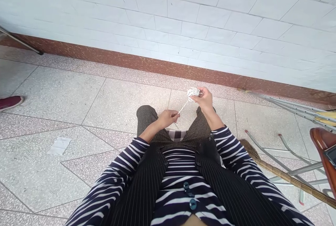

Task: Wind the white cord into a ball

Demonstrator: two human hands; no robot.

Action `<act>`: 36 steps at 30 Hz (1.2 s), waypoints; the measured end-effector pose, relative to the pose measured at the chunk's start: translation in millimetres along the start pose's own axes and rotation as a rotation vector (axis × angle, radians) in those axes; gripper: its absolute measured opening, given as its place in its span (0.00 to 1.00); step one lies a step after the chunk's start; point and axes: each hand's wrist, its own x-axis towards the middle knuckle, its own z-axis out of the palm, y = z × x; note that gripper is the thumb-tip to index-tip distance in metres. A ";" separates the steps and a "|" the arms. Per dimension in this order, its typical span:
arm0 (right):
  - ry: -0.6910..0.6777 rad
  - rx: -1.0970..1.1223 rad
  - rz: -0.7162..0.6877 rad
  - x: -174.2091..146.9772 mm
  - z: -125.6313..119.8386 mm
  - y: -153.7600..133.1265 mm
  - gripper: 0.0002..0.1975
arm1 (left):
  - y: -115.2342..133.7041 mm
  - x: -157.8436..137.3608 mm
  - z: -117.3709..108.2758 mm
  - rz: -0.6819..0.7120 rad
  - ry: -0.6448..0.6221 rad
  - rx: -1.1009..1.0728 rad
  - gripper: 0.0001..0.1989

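Note:
In the head view a small ball of white cord (pixel 192 93) with dark flecks is pinched in the fingers of my right hand (pixel 204 99), out above my right knee. A single taut strand (pixel 183 107) slants down from it to my left hand (pixel 168 118). There, thumb and fingers are closed on the cord, and a short loose end (pixel 176 125) hangs below them. Both hands are in front of my lap, a little apart, with the ball higher and farther out than the left hand.
Ahead stands a white tiled wall (pixel 168 26) with a red-brown skirting (pixel 126 61). To the right are a straw broom (pixel 286 176), metal stool legs (pixel 265 149), a brown wooden seat (pixel 321 149) and metal crutches (pixel 294 108). White paper (pixel 60 146) lies on the floor at left, near another person's shoe (pixel 11 102).

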 end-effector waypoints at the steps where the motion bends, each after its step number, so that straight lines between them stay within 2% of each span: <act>1: 0.043 -0.085 -0.044 5.4 0.2 5.8 0.25 | 1.9 -1.0 -1.0 0.017 0.005 0.054 0.17; 4: 0.087 -0.333 -0.147 10.5 6.7 27.6 0.20 | 16.2 1.9 -10.0 0.125 0.005 0.214 0.17; 7: -0.026 -0.393 -0.150 -4.2 19.2 47.5 0.16 | 34.1 14.0 -27.0 0.228 0.033 0.350 0.14; 10: -0.193 -0.239 -0.056 -29.4 29.2 55.8 0.18 | 41.8 31.3 -48.7 0.297 0.111 0.431 0.13; 13: -0.357 0.052 0.096 -50.6 31.1 49.0 0.22 | 34.3 46.6 -64.5 0.308 0.146 0.420 0.14; 17: -0.402 0.337 0.245 -61.3 25.3 24.3 0.23 | 11.7 53.0 -58.8 0.201 0.113 0.177 0.10; 21: -0.362 0.456 0.281 -51.3 21.8 6.2 0.24 | -6.7 43.5 -28.4 0.118 0.097 0.012 0.12; 25: -0.133 0.394 0.166 -22.1 18.6 14.0 0.22 | -12.2 29.4 -1.8 0.092 0.017 -0.124 0.15; 27: 0.002 0.254 0.069 -5.6 12.6 24.9 0.23 | -10.8 24.7 2.8 0.070 -0.020 -0.132 0.15; 30: 0.121 -0.150 -0.107 9.1 0.6 41.2 0.22 | -4.9 24.0 -3.2 0.075 -0.045 0.001 0.16; 31: 0.102 -0.282 -0.143 9.4 -2.4 45.4 0.20 | -2.2 25.8 -8.2 0.095 -0.037 0.060 0.17; 33: -0.045 -0.416 -0.133 2.4 -4.7 51.3 0.18 | 3.1 32.2 -21.1 0.147 0.012 0.176 0.17; 34: -0.155 -0.390 -0.074 -4.2 -4.0 52.9 0.18 | 5.3 36.3 -28.2 0.178 0.049 0.227 0.16; 36: -0.372 -0.190 0.110 -19.9 -0.2 52.7 0.20 | 7.8 44.6 -40.9 0.232 0.117 0.291 0.14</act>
